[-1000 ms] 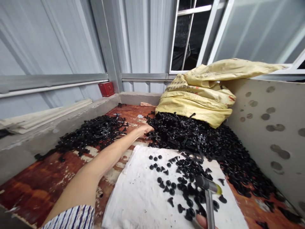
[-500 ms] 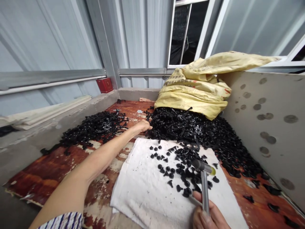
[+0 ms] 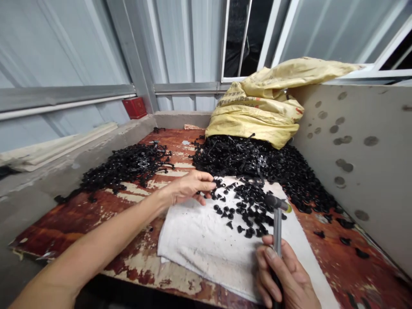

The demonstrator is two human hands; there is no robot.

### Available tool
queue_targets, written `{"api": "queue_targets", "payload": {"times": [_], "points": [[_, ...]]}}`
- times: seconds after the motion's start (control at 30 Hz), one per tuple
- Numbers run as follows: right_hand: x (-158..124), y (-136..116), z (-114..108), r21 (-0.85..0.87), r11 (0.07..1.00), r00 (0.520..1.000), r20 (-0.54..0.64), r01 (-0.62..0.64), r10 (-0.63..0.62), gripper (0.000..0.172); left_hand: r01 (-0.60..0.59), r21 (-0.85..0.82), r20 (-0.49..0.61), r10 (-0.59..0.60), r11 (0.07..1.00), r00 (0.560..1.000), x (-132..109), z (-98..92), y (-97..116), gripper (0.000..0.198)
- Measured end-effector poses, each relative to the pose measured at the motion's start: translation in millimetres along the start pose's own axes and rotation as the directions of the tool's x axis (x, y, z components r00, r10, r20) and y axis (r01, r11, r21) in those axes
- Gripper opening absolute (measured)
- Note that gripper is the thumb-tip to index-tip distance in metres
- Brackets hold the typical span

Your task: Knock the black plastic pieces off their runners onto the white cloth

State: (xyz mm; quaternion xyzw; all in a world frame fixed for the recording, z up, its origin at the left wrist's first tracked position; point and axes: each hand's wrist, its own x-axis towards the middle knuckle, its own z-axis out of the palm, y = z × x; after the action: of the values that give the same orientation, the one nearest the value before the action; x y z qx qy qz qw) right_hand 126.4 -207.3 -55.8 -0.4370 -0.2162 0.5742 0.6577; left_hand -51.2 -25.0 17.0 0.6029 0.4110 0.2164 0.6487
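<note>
Left hand (image 3: 193,189) has drawn back onto the cloth (image 3: 193,240) at 10 o'clock, its hold unclear, black pieces (image 3: 250,196) at its 3 o'clock; right hand (image 3: 288,274) clasps the hammer (image 3: 277,229), head toward 12.

The left forearm (image 3: 112,236), bare, is stretched diagonally forward and inward from the lower left. The left wrist (image 3: 165,197) is held nearly in line with it, and the left hand (image 3: 188,189) is pointed to the right with its fingers bent. The right hand (image 3: 288,274) is held lower and closer, its fingers curled into a grip, its thumb angled upward.
</note>
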Motion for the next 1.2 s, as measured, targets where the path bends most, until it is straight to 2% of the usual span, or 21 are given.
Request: {"api": "queue_targets", "payload": {"times": [0.07,0.13,0.23,0.3,0.43,0.6,0.77,0.8,0.9,0.97,1.1,1.2], "points": [[2.2,1.2,-1.2,-0.028,0.999,0.999,0.023,0.039,-0.038,0.031,0.009,-0.009,0.115,-0.008,1.0,0.993,-15.1,28.8,-9.6,0.031],[4.7,2.2,-2.6,-0.033,0.997,0.997,0.039,0.067,-0.066,0.036,0.04,-0.057,0.179,-0.03,0.998,0.983,-27.1,56.5,-18.9,0.032],[7.4,2.6,-4.7,-0.029,0.997,0.997,0.038,0.066,-0.065,0.041,0.057,-0.09,0.218,-0.037,0.994,0.975,-38.9,87.6,-30.0,0.031],[7.9,2.0,-5.6,-0.024,0.998,0.998,0.024,0.062,-0.061,0.039,0.044,-0.073,0.214,-0.028,0.996,0.976,-43.4,98.1,-34.2,0.028],[6.6,0.6,-6.4,-0.006,0.998,0.998,0.022,0.067,-0.067,0.038,0.086,-0.059,0.192,-0.073,0.995,0.979,-48.6,97.4,-34.3,0.03],[4.8,-0.6,-8.8,-0.004,0.999,0.997,0.069,0.047,-0.046,0.035,0.255,-0.01,0.261,-0.244,0.967,0.934,-54.8,84.9,-33.4,0.032],[3.2,-0.1,-10.8,-0.036,0.999,0.988,0.152,0.011,-0.005,0.032,0.111,0.051,0.081,-0.115,0.992,0.99,-58.2,78.8,-32.6,0.038],[2.7,0.2,-10.8,-0.043,0.999,0.986,0.166,0.005,0.002,0.032,0.14,0.036,0.091,-0.142,0.99,0.986,-57.2,79.4,-31.1,0.039],[1.7,1.0,-10.9,-0.064,0.998,0.981,0.195,-0.004,0.016,0.031,0.273,-0.011,0.248,-0.261,0.962,0.933,-51.9,85.7,-27.3,0.044],[1.6,1.3,-11.2,-0.074,0.997,0.979,0.203,-0.003,0.018,0.032,0.272,-0.05,0.292,-0.246,0.961,0.924,-48.7,91.8,-27.7,0.045],[2.9,1.4,-12.0,-0.079,0.997,0.981,0.191,0.006,0.009,0.032,0.204,-0.112,0.173,-0.183,0.972,0.968,-49.2,99.2,-33.9,0.041],[3.4,1.0,-12.0,-0.086,0.996,0.983,0.184,0.004,0.012,0.033,0.2,-0.149,0.103,-0.186,0.968,0.977,-52.7,98.8,-37.1,0.038]]}}
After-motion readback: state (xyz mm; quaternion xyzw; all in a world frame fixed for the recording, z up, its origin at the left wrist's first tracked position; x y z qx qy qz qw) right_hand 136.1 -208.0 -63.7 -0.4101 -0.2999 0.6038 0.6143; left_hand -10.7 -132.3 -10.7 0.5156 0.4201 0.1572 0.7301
